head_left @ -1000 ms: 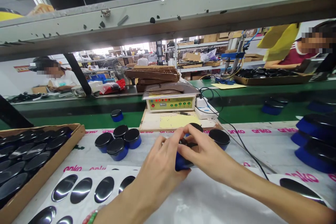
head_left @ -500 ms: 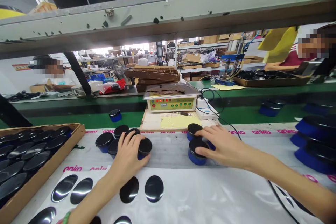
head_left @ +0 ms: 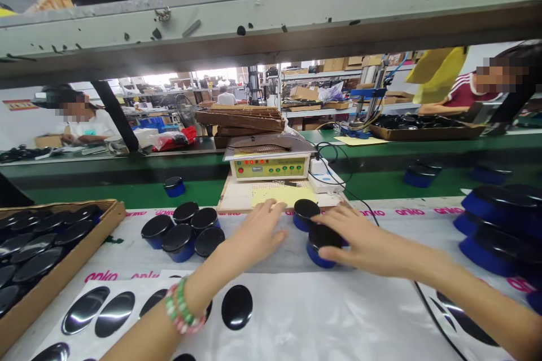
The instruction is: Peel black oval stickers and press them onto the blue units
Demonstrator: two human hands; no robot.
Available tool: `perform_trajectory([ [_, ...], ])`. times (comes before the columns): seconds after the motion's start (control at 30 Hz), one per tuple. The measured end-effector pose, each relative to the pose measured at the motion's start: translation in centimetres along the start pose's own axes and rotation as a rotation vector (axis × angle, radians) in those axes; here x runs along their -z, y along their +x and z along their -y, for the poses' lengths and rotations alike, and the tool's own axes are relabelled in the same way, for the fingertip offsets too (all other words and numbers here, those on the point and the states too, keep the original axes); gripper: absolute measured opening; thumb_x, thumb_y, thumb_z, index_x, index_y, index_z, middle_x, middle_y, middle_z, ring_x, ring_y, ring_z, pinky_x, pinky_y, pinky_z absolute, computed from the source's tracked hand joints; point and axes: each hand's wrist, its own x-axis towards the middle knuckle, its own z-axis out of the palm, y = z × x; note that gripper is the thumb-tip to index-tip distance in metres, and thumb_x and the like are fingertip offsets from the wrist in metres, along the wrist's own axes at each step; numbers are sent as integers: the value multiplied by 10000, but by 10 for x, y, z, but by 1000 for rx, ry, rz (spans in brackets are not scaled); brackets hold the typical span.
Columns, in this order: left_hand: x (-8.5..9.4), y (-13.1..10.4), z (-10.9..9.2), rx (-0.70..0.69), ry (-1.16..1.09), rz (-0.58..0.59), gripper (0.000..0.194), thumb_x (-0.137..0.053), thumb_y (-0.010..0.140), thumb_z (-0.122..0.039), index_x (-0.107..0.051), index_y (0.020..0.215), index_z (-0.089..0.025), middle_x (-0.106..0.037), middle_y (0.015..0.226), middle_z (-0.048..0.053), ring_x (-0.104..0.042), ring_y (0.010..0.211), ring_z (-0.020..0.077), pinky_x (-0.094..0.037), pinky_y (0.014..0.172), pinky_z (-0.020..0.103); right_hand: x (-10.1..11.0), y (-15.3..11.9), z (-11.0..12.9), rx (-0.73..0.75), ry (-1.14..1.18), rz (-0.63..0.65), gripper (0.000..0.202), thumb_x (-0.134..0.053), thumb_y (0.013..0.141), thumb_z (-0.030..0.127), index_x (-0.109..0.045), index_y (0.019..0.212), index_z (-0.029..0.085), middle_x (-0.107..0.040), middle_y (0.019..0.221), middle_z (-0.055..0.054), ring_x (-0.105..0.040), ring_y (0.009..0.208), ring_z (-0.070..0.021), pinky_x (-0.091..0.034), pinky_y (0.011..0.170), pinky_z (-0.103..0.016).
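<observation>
Five jars (head_left: 178, 245) cluster beside the left forearm. The left hand (head_left: 260, 230) hovers, thumb apart from its fingers. The right hand (head_left: 355, 240) spreads over a blue jar (head_left: 320, 256) on the table (head_left: 271, 256); whether it grips is unclear.

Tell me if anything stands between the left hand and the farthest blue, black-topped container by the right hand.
Nothing visible does: only flat, pink-lettered covering lies between the left hand and the farthest container. The right hand reaches in from the other side, at a nearer container.
</observation>
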Motion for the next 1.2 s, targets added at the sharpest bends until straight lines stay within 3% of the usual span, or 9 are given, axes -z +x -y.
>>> perform_trajectory([
  [0.13,-40,41,-1,-97,-235,14,740,-687,760,-206,-335,1410,-251,-452,1410,99,-465,1275,255,-408,1050,388,10,-3,-23,-76,65,-13,405,-451,896,331,-512,1268,182,-600,1188,-121,-587,1076,-247,-484,890,-386],
  [0.27,-58,59,-4,-59,-402,-68,549,-731,733,-282,-522,1231,-186,-595,1230,99,-559,1154,257,-443,1005,404,-3,-6,-35,-49,90,30,487,-537,805,216,-489,1289,246,-508,1312,-87,-578,1110,-217,-495,885,-328],
  [0.37,-48,54,-10,14,-473,-170,489,-717,743,-329,-538,1172,-177,-586,1194,104,-558,1124,253,-446,981,420,-15,-3,-41,-77,100,-10,452,-504,827,213,-485,1278,234,-516,1279,-106,-598,1054,-226,-514,825,-349],
  [0.5,-17,33,-21,57,-516,-211,658,-761,687,-329,-455,1261,-224,-574,1215,70,-562,1109,230,-454,968,377,-13,10,-44,-55,134,-31,334,-543,803,219,-595,1134,212,-614,1125,-97,-615,995,-249,-500,851,-391],
  [0.6,5,15,-31,116,-540,-173,837,-785,654,-350,-339,1356,-265,-592,1192,49,-589,1059,228,-472,936,376,5,18,-25,-49,177,-107,366,-502,885,368,-573,1201,197,-587,1239,-117,-552,1139,-278,-453,947,-430],
  [0.67,15,4,-39,143,-554,-133,889,-795,638,-351,-304,1376,-286,-607,1177,33,-597,1047,233,-473,933,384,18,19,0,-5,273,-152,454,-449,923,439,-477,1322,224,-511,1360,-92,-527,1186,-244,-460,953,-380],
  [0.8,23,-13,-52,98,-566,-111,900,-777,642,-306,-282,1393,-310,-597,1224,17,-585,1094,246,-478,936,385,34,18,51,100,482,-126,353,-497,897,326,-552,1240,259,-609,1257,-32,-596,1086,-194,-486,899,-310],
  [0.93,22,-28,-55,123,-513,-90,929,-765,609,-221,-288,1403,-289,-545,1295,52,-549,1150,275,-464,972,426,27,19,78,36,459,-131,296,-533,798,210,-608,1085,220,-677,1102,-41,-628,990,-217,-491,860,-336],
  [1.2,15,-58,-30,128,-321,-123,898,-713,685,-160,-230,1439,-232,-435,1407,102,-440,1287,267,-387,1078,431,-2,37,99,111,365,-120,200,-492,847,236,-571,1029,209,-649,1040,-50,-615,922,-195,-470,797,-303],
])
